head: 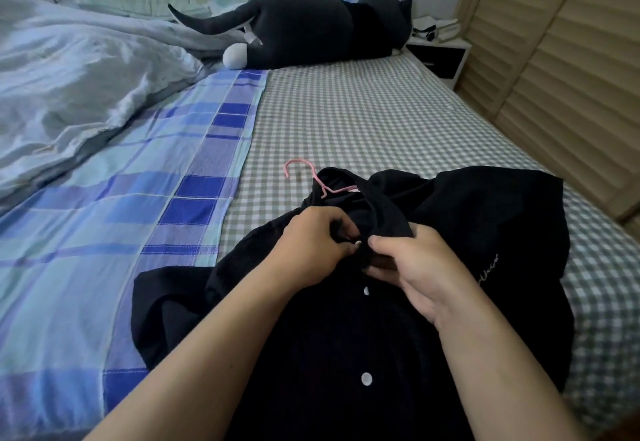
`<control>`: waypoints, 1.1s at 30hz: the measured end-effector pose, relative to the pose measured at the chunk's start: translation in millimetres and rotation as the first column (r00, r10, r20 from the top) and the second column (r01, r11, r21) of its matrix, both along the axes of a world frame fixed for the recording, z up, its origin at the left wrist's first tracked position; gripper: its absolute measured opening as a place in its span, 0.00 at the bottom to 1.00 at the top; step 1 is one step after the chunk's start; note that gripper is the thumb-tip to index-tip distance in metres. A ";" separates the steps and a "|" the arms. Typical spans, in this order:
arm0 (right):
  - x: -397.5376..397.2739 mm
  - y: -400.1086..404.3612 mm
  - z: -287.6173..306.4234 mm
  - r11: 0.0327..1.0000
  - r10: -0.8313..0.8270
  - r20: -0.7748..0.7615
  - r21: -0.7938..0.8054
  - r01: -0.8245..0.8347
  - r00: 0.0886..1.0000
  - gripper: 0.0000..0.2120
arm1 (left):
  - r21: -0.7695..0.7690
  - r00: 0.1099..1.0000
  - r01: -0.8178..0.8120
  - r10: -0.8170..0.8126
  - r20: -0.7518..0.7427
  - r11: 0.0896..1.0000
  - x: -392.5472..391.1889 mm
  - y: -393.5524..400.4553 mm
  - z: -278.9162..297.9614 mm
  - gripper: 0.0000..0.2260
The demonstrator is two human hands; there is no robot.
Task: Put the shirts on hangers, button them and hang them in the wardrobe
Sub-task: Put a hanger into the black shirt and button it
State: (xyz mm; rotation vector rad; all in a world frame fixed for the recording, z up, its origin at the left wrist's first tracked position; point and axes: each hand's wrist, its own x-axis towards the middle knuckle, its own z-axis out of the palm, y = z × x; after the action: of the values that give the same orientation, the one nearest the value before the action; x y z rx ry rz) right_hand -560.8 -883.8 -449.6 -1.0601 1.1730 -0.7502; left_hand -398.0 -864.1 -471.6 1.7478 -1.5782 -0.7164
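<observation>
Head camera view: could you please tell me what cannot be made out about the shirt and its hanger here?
- Pink hanger: only its hook and neck show; the black shirt covers the arms.
- Button being fastened: the left hand and right hand mostly hide it.
- Shirt hem: cut off by the bottom edge.
- Embroidered script: too small to read.
</observation>
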 end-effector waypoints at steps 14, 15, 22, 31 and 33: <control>-6.1 6.2 -0.9 0.988 -0.137 -0.062 -0.081 0.132 0.989 0.18 | -0.049 1.000 -0.003 0.005 0.027 0.999 -6.9 10.7 -7.8 0.04; -9.4 5.5 -2.8 0.925 -0.246 -0.281 -0.355 0.138 0.927 0.22 | -0.059 0.999 -0.018 0.020 0.034 0.998 -8.9 11.0 -7.3 0.02; -0.5 13.9 -14.4 0.670 -0.355 -0.689 -0.659 -0.342 0.632 0.08 | -0.056 0.998 -0.026 0.029 0.055 0.998 -11.3 11.0 -7.4 0.01; 5.7 17.6 -21.8 0.911 -0.166 -0.402 -0.412 -0.017 0.900 0.11 | -0.039 0.999 0.052 -0.052 0.003 0.998 -0.8 11.3 -8.1 0.06; 8.4 19.3 -23.7 0.885 -0.195 -0.370 -0.465 0.001 0.909 0.13 | -0.049 0.998 0.064 -0.065 -0.021 0.997 1.9 13.4 -3.8 0.07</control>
State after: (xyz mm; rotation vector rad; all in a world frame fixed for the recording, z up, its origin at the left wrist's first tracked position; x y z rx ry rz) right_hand -552.4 -864.5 -473.3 -1.6193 1.4534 -0.9441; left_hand -396.1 -850.7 -475.3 1.6548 -1.6295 -0.7202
